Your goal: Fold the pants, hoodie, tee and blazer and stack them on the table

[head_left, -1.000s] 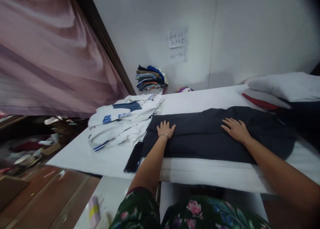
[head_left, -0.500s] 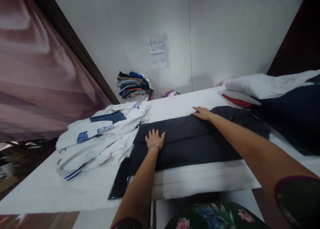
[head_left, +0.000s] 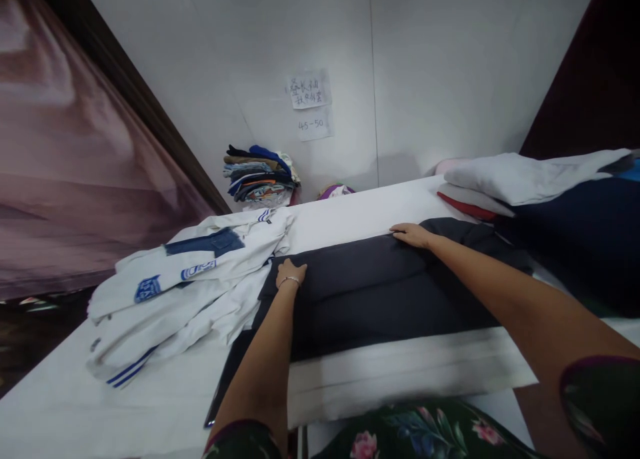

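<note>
A dark garment (head_left: 370, 299) lies in a long folded strip across the white table. My left hand (head_left: 291, 273), with a thin bracelet at its wrist, is closed on the garment's far left corner, fingertips curled. At the far edge, right of the middle, my right hand (head_left: 411, 235) has its fingers drawn together on the cloth; their tips are partly hidden. A flat glossy black piece (head_left: 220, 385) sticks out under the garment's left end, partly behind my left forearm. Beside it on the left, a white garment (head_left: 195, 312) with blue stripes and patches is spread out.
Grey, red and navy clothes (head_left: 575, 232) are heaped at the right. A stack of folded clothes (head_left: 260, 175) stands by the wall, near a small purple-and-white item (head_left: 336, 191). Handwritten paper signs (head_left: 310, 105) hang on the wall. A pink curtain (head_left: 80, 165) borders the left.
My left hand has slid up and left to the garment's corner, its spread fingers now curled in. The right hand's fingers have come together at the far edge. The view has shifted slightly.
</note>
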`<state>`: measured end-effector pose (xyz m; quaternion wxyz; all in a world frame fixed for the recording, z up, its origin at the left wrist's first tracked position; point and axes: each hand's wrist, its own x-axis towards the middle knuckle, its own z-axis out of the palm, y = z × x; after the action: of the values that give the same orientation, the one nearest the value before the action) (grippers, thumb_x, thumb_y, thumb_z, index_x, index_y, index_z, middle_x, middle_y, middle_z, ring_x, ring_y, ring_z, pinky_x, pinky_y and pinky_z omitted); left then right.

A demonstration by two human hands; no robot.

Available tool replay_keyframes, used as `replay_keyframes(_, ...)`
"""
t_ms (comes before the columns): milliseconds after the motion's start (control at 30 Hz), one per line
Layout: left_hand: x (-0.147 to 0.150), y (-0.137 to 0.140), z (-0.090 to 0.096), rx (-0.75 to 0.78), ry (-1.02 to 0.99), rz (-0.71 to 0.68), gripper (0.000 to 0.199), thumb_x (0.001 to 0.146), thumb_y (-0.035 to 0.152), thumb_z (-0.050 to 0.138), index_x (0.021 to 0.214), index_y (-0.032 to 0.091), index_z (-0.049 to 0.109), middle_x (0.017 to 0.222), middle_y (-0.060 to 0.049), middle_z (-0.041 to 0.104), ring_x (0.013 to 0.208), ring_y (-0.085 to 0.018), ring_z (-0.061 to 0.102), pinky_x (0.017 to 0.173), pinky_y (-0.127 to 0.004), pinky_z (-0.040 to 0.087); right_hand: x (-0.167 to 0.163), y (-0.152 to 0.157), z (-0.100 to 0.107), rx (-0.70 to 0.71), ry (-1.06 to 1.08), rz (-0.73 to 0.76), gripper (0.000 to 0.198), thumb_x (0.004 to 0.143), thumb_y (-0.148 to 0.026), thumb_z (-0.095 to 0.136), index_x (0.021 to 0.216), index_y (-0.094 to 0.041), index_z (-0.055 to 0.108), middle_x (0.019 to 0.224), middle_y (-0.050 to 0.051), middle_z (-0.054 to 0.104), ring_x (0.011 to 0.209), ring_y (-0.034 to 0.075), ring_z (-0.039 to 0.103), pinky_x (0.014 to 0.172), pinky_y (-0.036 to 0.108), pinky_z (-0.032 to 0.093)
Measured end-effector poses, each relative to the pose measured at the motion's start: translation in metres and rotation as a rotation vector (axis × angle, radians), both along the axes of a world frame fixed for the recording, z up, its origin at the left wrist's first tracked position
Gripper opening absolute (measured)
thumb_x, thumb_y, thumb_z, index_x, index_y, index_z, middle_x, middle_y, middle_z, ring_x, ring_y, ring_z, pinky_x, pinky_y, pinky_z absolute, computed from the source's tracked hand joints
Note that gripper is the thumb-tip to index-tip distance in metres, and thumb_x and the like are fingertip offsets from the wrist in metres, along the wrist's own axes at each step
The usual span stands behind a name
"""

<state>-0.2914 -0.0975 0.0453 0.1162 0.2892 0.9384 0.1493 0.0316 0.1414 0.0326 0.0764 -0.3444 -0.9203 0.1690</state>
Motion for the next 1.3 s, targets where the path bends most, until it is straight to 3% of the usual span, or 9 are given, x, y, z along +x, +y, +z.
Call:
replay_keyframes(100, -0.004, -0.002, 0.008, 0.032, -0.023, -0.043, 0.045, 0.076, 0.039, 0.063, 0.114, 0.014, 0.06, 0.12, -0.015, 0.063, 0.112, -0.027, 0.059, 0.091, -0.032, 0.046, -0.002, 0.004, 0.0, -0.026, -0.031, 0.002, 0.046, 0.088, -0.035, 0.042, 0.129, -0.023, 0.057, 0.133, 0.003, 0.055, 0.124, 0.023, 0.048, 0.107, 0.038, 0.036)
replay_keyframes(200, -0.007, -0.014, 0.017, 0.203, 0.03, -0.074, 0.034, 0.081, 0.04, 0.059, 0.108, 0.02, 0.061, 0.11, -0.007, 0.068, 0.105, -0.021, 0.062, 0.089, -0.029, 0.047, -0.004, 0.007, 0.001, -0.033, -0.07, 0.001, 0.046, 0.088, -0.038, 0.041, 0.128, -0.024, 0.058, 0.132, 0.002, 0.057, 0.124, 0.023, 0.049, 0.106, 0.036, 0.036)
replay_keyframes(300, -0.011, -0.026, 0.018, 0.346, 0.091, -0.016, 0.032, 0.08, 0.042, 0.059, 0.105, 0.021, 0.061, 0.104, -0.006, 0.069, 0.1, -0.023, 0.064, 0.087, -0.032, 0.048, -0.006, 0.01, 0.002, -0.02, -0.113, -0.001, 0.047, 0.09, -0.047, 0.038, 0.121, -0.024, 0.063, 0.127, 0.003, 0.061, 0.12, 0.023, 0.052, 0.104, 0.034, 0.037)
replay_keyframes(500, -0.017, -0.029, -0.007, 0.183, 0.03, 0.034, 0.035, 0.078, 0.042, 0.061, 0.106, 0.021, 0.06, 0.107, -0.011, 0.068, 0.102, -0.029, 0.063, 0.085, -0.037, 0.049, 0.011, 0.025, 0.007, 0.038, -0.234, -0.05, 0.06, 0.087, -0.063, 0.03, 0.106, -0.021, 0.07, 0.113, 0.01, 0.067, 0.112, 0.028, 0.058, 0.101, 0.04, 0.037)
replay_keyframes(700, -0.017, -0.025, -0.013, 0.215, 0.042, 0.044, 0.038, 0.08, 0.046, 0.057, 0.111, 0.023, 0.057, 0.11, -0.01, 0.067, 0.104, -0.028, 0.062, 0.086, -0.037, 0.049, 0.046, 0.051, 0.009, 0.059, -0.337, -0.114, 0.062, 0.084, -0.068, 0.032, 0.091, -0.021, 0.073, 0.1, 0.011, 0.071, 0.105, 0.03, 0.06, 0.102, 0.049, 0.032)
replay_keyframes(867, -0.014, -0.024, -0.008, 0.107, 0.05, 0.009, 0.042, 0.081, 0.046, 0.055, 0.117, 0.024, 0.054, 0.109, -0.01, 0.067, 0.103, -0.03, 0.063, 0.085, -0.039, 0.048, 0.06, 0.06, 0.007, 0.063, -0.322, -0.145, 0.056, 0.082, -0.062, 0.043, 0.107, -0.019, 0.069, 0.112, 0.013, 0.067, 0.105, 0.031, 0.06, 0.088, 0.04, 0.044)
replay_keyframes(1067, -0.009, -0.021, -0.006, 0.081, 0.118, -0.008, 0.046, 0.084, 0.05, 0.049, 0.123, 0.025, 0.05, 0.107, -0.01, 0.067, 0.101, -0.03, 0.063, 0.083, -0.039, 0.048, 0.085, 0.056, -0.008, 0.048, -0.312, -0.258, 0.053, 0.083, -0.057, 0.046, 0.114, -0.018, 0.066, 0.114, 0.011, 0.066, 0.104, 0.027, 0.061, 0.084, 0.033, 0.047)
replay_keyframes(1200, -0.013, -0.017, -0.008, -0.07, 0.11, -0.057, 0.045, 0.087, 0.049, 0.044, 0.122, 0.022, 0.052, 0.111, -0.013, 0.066, 0.104, -0.031, 0.062, 0.084, -0.04, 0.047, 0.091, 0.051, -0.019, 0.062, -0.322, -0.312, 0.057, 0.085, -0.059, 0.041, 0.116, -0.016, 0.064, 0.114, 0.013, 0.066, 0.103, 0.028, 0.061, 0.082, 0.035, 0.047)
replay_keyframes(1300, -0.007, -0.014, 0.0, -0.164, 0.166, -0.071, 0.046, 0.087, 0.047, 0.045, 0.121, 0.017, 0.055, 0.119, -0.017, 0.062, 0.108, -0.032, 0.06, 0.085, -0.041, 0.047, 0.09, 0.046, -0.022, 0.1, -0.32, -0.313, 0.056, 0.087, -0.058, 0.038, 0.118, -0.017, 0.062, 0.117, 0.013, 0.064, 0.105, 0.028, 0.059, 0.083, 0.035, 0.046)
